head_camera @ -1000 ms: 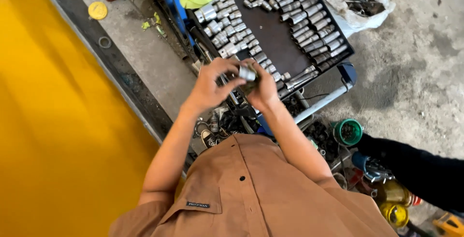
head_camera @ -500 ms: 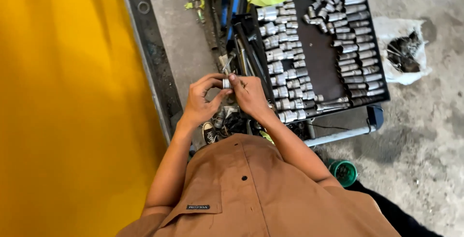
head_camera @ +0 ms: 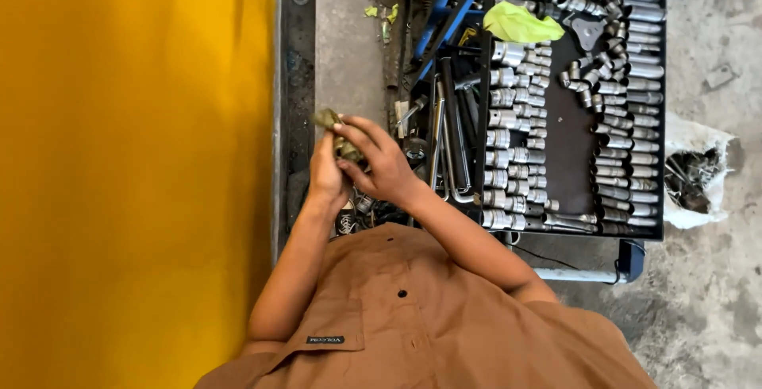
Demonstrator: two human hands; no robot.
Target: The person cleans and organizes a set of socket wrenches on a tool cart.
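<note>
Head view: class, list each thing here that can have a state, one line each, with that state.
Left hand: closed around a small brass part.
Right hand: gripping the same part.
Socket tray: open, rows of sockets.
Green rag: crumpled on the tray.
White bag: torn open on the floor.

Grey concrete floor (head_camera: 714, 317), broad yellow surface (head_camera: 135, 175) at left, dark metal rail (head_camera: 298, 79), daylight

Both hands meet over the concrete floor (head_camera: 349, 48). The left hand (head_camera: 327, 173) and the right hand (head_camera: 381, 163) grip together a small brass-coloured part (head_camera: 337, 133). To the right lies a black tray (head_camera: 573, 147) full of metal sockets (head_camera: 508, 131), with a yellow-green cloth (head_camera: 517, 24) on top.
</note>
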